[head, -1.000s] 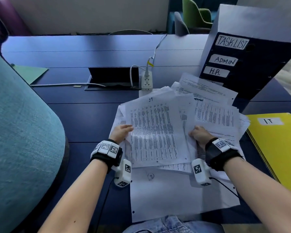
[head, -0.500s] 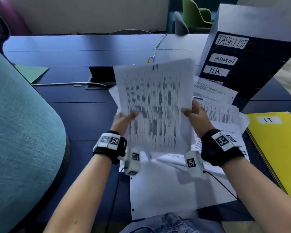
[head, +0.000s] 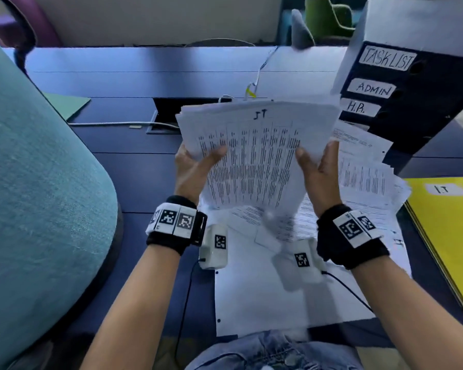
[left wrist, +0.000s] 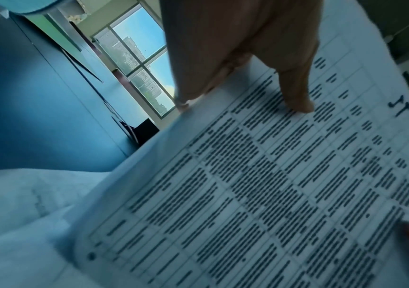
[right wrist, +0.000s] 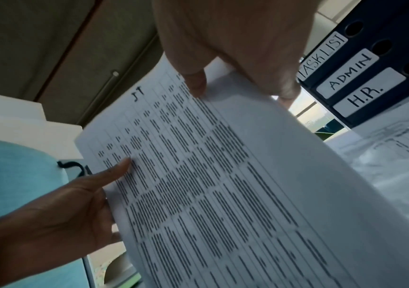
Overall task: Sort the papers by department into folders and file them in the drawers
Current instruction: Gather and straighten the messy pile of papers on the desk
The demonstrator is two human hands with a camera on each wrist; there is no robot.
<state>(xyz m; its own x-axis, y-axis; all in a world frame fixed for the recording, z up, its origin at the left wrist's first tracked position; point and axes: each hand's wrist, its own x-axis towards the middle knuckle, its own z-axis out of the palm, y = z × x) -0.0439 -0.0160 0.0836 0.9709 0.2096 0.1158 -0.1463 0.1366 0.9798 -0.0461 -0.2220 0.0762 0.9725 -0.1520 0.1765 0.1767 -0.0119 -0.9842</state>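
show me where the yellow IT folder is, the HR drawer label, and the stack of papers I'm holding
yellow IT folder [head: 449,236], head view, bare yellow cover below its label.
HR drawer label [head: 358,107], head view, middle of the white label.
held paper stack [head: 254,156], head view, middle of the top sheet.

The head view looks forward and down over the dark blue tabletop [head: 134,172]. The left wrist view looks close along the left hand [left wrist: 235,48], from 7 o'clock; the right wrist view along the right hand [right wrist: 235,39], from 5 o'clock. All three share the white printed sheaf marked "IT" [head: 254,161].
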